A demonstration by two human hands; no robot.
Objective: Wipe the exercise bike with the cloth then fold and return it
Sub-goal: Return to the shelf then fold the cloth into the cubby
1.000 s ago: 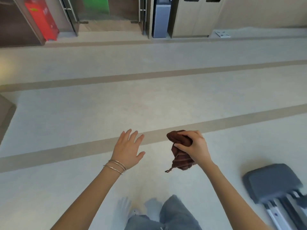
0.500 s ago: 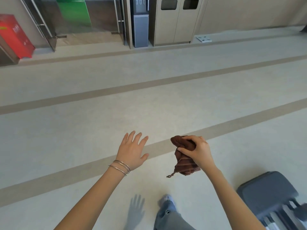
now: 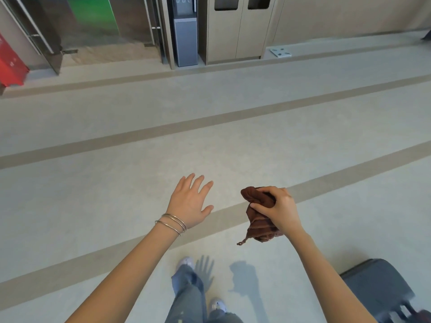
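Observation:
My right hand [image 3: 281, 209] grips a bunched dark brown cloth [image 3: 258, 220], held in the air in front of me; a knotted corner hangs below. To its left my left hand [image 3: 190, 201] is stretched out flat, fingers spread, holding nothing, with thin bangles at the wrist. A dark grey padded part [image 3: 375, 289] of some exercise equipment shows at the bottom right corner; I cannot tell whether it belongs to the bike.
Pale floor with brown stripes [image 3: 210, 122] stretches ahead. Along the far wall stand a water dispenser [image 3: 185, 40], a beige cabinet [image 3: 235, 31], a glass door [image 3: 98, 26] and a red box [image 3: 10, 64]. A small scale [image 3: 281, 52] lies on the floor. My legs and shoes [image 3: 186, 263] are below.
The view has swung left and lifted, so the doorway and cabinet shifted right. My feet stepped forward. Both hands kept their pose, the right still holding the cloth.

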